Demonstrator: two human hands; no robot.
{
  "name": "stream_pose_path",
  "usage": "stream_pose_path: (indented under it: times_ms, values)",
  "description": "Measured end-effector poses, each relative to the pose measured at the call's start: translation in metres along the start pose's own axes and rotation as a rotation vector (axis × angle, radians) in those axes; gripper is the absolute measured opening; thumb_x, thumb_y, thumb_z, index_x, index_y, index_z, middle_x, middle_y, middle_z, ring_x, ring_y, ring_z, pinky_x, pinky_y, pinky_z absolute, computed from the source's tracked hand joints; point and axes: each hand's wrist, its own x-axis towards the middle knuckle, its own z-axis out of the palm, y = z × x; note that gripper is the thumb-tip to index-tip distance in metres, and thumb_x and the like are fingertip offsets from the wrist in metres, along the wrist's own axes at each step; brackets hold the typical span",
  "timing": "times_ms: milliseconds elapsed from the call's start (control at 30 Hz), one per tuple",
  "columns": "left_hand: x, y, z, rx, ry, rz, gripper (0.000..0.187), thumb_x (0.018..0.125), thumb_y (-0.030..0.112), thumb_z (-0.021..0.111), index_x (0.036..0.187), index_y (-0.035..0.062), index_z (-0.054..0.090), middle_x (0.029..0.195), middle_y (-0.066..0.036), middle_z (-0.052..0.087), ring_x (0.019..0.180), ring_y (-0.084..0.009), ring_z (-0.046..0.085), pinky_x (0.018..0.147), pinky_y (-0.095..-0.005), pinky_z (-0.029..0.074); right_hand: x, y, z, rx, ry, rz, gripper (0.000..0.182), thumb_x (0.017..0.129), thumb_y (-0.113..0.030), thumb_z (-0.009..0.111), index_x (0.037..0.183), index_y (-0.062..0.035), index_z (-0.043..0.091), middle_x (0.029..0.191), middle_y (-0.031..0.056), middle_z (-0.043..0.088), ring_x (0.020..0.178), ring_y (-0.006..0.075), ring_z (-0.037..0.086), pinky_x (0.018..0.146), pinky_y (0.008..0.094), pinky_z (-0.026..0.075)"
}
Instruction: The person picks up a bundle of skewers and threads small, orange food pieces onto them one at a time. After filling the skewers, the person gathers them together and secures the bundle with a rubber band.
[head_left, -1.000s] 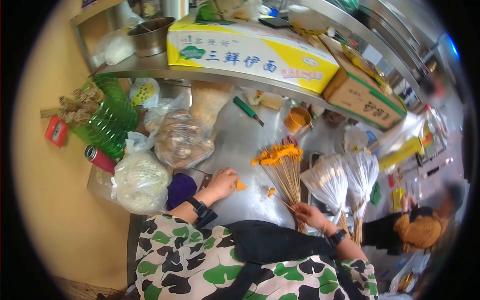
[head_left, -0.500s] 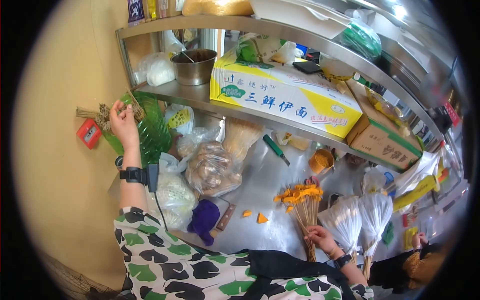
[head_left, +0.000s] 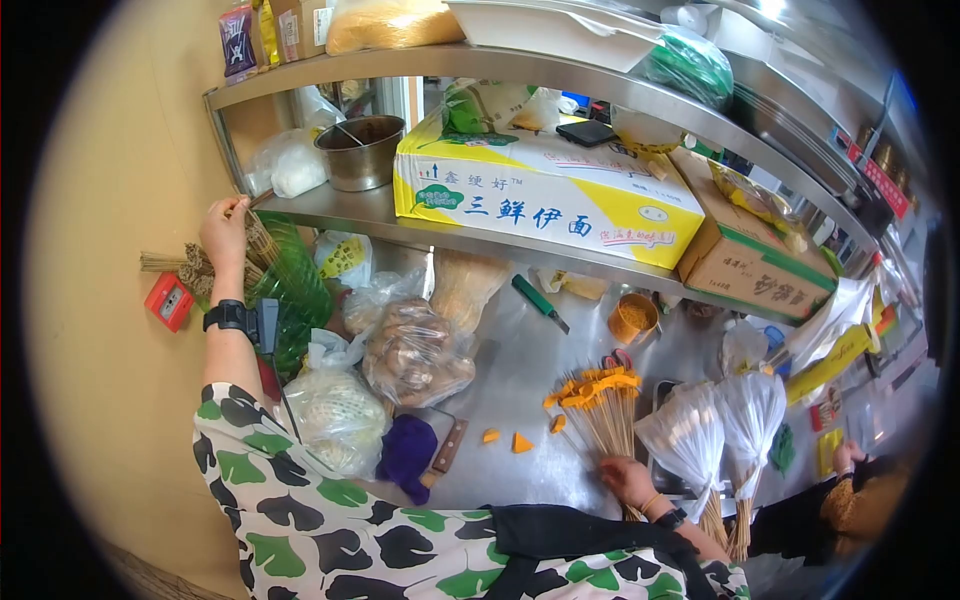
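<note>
My left hand (head_left: 226, 232) is raised at the left, its fingertips pinched at what looks like a thin bamboo skewer. Just below it, a bunch of bamboo skewers (head_left: 262, 245) stands in a cut green plastic bottle (head_left: 300, 265), with more sticks (head_left: 165, 262) poking out to the left. At the lower right, my right hand (head_left: 628, 482) is closed round the lower ends of a fanned bundle of skewers (head_left: 610, 430). Orange pieces (head_left: 600, 386) are threaded on their tops. Two loose orange pieces (head_left: 522, 443) lie on the steel table (head_left: 500, 385).
Bags of vegetables (head_left: 340, 415), a purple cloth (head_left: 407, 455) and a wooden-handled knife (head_left: 450, 445) lie left of centre. A green-handled cutter (head_left: 540, 302) is behind. White-bagged skewers (head_left: 690, 435) stand at right. A shelf (head_left: 340, 207) holds boxes (head_left: 540, 205). Another person's hand (head_left: 848, 457) is far right.
My left hand has risen slightly and moved left, its fingers now above the skewers. My right hand stays on the bundle, slightly lower and shifted. The whole view has shifted a little.
</note>
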Motion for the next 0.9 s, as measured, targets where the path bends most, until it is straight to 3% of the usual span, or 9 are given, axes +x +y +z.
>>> stream_pose_path:
  times_ms: [100, 200, 300, 400, 500, 600, 700, 900]
  values:
    - [0.012, 0.008, -0.008, -0.003, 0.073, 0.03, 0.02, 0.082, 0.022, 0.067, 0.084, 0.0024, 0.067, 0.081, -0.013, 0.065, 0.074, -0.0264, 0.063, 0.068, -0.0337, 0.047, 0.002, 0.001, 0.001, 0.027, -0.014, 0.012, 0.023, 0.078, -0.013, 0.064, 0.1, -0.0065, 0.062, 0.095, 0.0145, 0.065, 0.09, 0.0354, 0.061, 0.079, 0.04, 0.049]
    - [0.016, -0.002, -0.012, 0.159, 0.091, -0.16, 0.023, 0.082, 0.027, 0.066, 0.084, 0.0038, 0.067, 0.071, -0.013, 0.063, 0.066, -0.0265, 0.062, 0.063, -0.035, 0.047, -0.002, 0.004, 0.007, 0.033, -0.031, 0.019, 0.022, 0.079, -0.013, 0.063, 0.099, -0.0069, 0.063, 0.094, 0.015, 0.065, 0.089, 0.0352, 0.061, 0.078, 0.0401, 0.049]
    - [0.036, 0.007, -0.017, 0.002, 0.07, -0.042, 0.028, 0.082, 0.033, 0.066, 0.083, 0.0048, 0.067, 0.064, -0.013, 0.061, 0.059, -0.0246, 0.059, 0.06, -0.0338, 0.046, 0.003, 0.002, 0.009, 0.024, -0.007, -0.035, 0.021, 0.08, -0.013, 0.061, 0.099, -0.0071, 0.063, 0.093, 0.0154, 0.065, 0.087, 0.035, 0.061, 0.077, 0.0397, 0.05]
    - [0.048, -0.021, -0.016, 0.113, 0.086, -0.045, 0.028, 0.083, 0.033, 0.066, 0.083, 0.0044, 0.067, 0.063, -0.012, 0.059, 0.057, -0.0204, 0.056, 0.059, -0.031, 0.045, 0.004, -0.01, 0.003, 0.0, -0.045, -0.06, 0.019, 0.082, -0.015, 0.059, 0.1, -0.0074, 0.063, 0.092, 0.0152, 0.065, 0.086, 0.0346, 0.062, 0.075, 0.0394, 0.05]
    - [0.066, 0.028, -0.05, 0.014, 0.122, 0.008, 0.027, 0.084, 0.033, 0.065, 0.085, 0.0056, 0.067, 0.064, -0.011, 0.059, 0.057, -0.0168, 0.055, 0.059, -0.0298, 0.044, 0.001, -0.024, -0.007, -0.01, -0.049, -0.064, 0.018, 0.084, -0.016, 0.058, 0.099, -0.0079, 0.063, 0.093, 0.0146, 0.065, 0.086, 0.034, 0.062, 0.074, 0.039, 0.05]
    - [0.078, 0.072, -0.08, -0.156, 0.352, 0.143, 0.028, 0.085, 0.035, 0.064, 0.086, 0.0071, 0.068, 0.066, -0.007, 0.061, 0.06, -0.014, 0.057, 0.059, -0.0295, 0.045, 0.001, -0.028, -0.013, -0.025, -0.084, -0.051, 0.017, 0.085, -0.018, 0.058, 0.099, -0.0083, 0.064, 0.094, 0.0137, 0.066, 0.086, 0.033, 0.062, 0.073, 0.0387, 0.05]
    - [0.093, 0.062, -0.089, -0.118, 0.508, 0.104, 0.032, 0.086, 0.038, 0.062, 0.088, 0.0076, 0.068, 0.068, -0.004, 0.062, 0.062, -0.0122, 0.058, 0.06, -0.0287, 0.045, 0.004, -0.025, -0.014, -0.004, -0.057, -0.039, 0.017, 0.085, -0.018, 0.058, 0.099, -0.0085, 0.064, 0.094, 0.0135, 0.066, 0.085, 0.0326, 0.063, 0.073, 0.0385, 0.051]
    - [0.141, 0.078, -0.129, -0.049, 0.355, 0.03, 0.031, 0.088, 0.039, 0.057, 0.096, 0.0112, 0.069, 0.076, -0.001, 0.066, 0.07, -0.0146, 0.06, 0.071, -0.0274, 0.046, -0.001, -0.032, -0.024, -0.036, -0.026, -0.087, 0.016, 0.086, -0.017, 0.058, 0.098, -0.0098, 0.064, 0.085, 0.0142, 0.066, 0.078, 0.0342, 0.063, 0.068, 0.0403, 0.051]
